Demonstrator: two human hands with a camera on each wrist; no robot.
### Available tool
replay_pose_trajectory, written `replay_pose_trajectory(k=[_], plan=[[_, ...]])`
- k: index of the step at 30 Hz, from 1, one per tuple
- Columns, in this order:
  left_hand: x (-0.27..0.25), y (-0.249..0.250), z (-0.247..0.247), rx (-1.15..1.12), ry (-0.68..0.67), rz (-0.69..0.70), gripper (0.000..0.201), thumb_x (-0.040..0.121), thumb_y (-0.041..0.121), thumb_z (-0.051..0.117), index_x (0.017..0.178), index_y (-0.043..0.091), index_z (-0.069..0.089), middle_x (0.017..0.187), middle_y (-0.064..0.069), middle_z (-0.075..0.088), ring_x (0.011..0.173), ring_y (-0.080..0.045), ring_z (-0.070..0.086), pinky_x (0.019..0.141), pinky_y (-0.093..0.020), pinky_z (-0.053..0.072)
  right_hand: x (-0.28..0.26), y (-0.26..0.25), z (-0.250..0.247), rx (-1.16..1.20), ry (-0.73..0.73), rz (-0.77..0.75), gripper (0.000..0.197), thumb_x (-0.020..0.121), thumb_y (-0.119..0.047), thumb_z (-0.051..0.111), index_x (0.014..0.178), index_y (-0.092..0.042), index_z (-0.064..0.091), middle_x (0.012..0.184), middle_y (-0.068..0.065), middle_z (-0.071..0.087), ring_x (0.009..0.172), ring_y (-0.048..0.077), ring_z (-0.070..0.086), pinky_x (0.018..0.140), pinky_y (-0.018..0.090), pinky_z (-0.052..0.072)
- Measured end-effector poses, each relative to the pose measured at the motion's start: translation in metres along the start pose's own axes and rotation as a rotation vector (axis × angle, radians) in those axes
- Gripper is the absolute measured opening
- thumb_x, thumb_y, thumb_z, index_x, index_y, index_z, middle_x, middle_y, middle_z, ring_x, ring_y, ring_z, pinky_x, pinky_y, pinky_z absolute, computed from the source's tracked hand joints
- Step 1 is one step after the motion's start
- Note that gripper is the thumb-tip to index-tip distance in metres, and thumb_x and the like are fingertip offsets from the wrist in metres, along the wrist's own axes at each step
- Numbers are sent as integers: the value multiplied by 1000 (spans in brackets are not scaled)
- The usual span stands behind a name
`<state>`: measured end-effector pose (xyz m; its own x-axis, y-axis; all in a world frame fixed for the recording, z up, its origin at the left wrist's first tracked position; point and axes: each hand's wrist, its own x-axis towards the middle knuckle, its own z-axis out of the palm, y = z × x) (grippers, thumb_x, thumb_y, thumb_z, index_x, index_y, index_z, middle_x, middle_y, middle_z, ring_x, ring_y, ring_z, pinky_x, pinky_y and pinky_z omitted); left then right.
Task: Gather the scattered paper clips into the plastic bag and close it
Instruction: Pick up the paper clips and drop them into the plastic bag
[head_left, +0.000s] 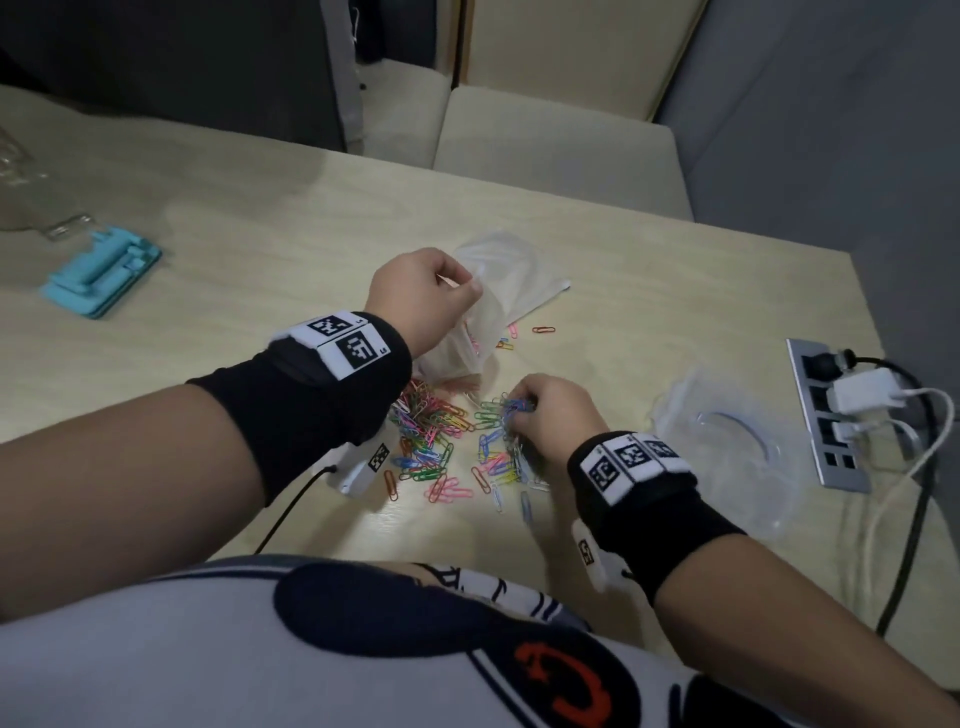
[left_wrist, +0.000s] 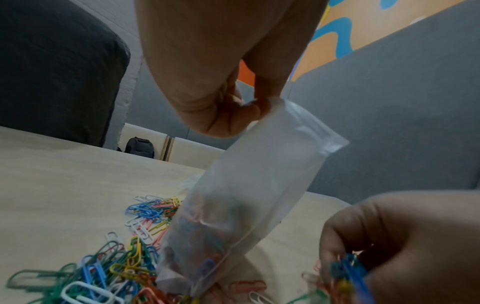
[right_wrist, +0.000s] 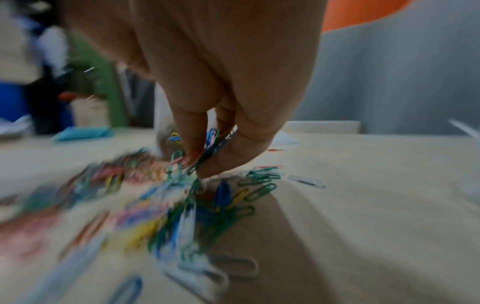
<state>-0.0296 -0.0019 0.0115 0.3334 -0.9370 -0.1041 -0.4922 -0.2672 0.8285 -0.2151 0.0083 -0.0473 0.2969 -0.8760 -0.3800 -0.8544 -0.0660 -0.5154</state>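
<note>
Head view showed the left hand (head_left: 415, 291) pinching the rim of the clear plastic zip bag (head_left: 467, 332), likely to keep its mouth up for filling. The right hand (head_left: 550, 410), just right, pinched a bunch from the multicoloured wire paper clips (head_left: 431, 441) scattered nearer.
</note>
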Motion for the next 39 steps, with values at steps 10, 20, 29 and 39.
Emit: replay_pose_trajectory(k=[10, 20, 29, 39], plan=[[-8, 6, 4, 100, -88, 31, 24, 88, 31, 57, 80, 10, 65, 62, 1, 68, 64, -18, 64, 74, -32, 52, -14, -36, -54, 1215, 60, 92, 10, 87, 3, 62, 85, -8, 61, 82, 5, 63, 67, 11, 65, 63, 18, 56], [-13, 10, 9, 87, -147, 44, 26, 91, 26, 53, 65, 21, 55, 54, 4, 62, 62, -16, 63, 69, -28, 48, -6, -63, -50, 1013, -3, 201, 6, 89, 1, 60, 88, -4, 62, 83, 10, 64, 70, 16, 63, 66, 21, 57], [-11, 12, 12, 44, -159, 27, 27, 90, 26, 54, 64, 18, 56, 56, 1, 64, 71, -27, 68, 77, -37, 55, -4, -66, -61, 356, 26, 21, 30, 91, -7, 49, 115, -20, 63, 112, 4, 65, 98, 23, 66, 90, 47, 54], [-2, 3, 2, 39, -18, -3, 13, 96, 24, 41, 94, 16, 52, 73, 6, 48, 80, -23, 48, 70, -27, 32, -33, -17, -19, -330, -251, 536, 92, 59, -39, 86, 130, -8, 35, 127, 14, 49, 110, 31, 57, 84, 39, 50]])
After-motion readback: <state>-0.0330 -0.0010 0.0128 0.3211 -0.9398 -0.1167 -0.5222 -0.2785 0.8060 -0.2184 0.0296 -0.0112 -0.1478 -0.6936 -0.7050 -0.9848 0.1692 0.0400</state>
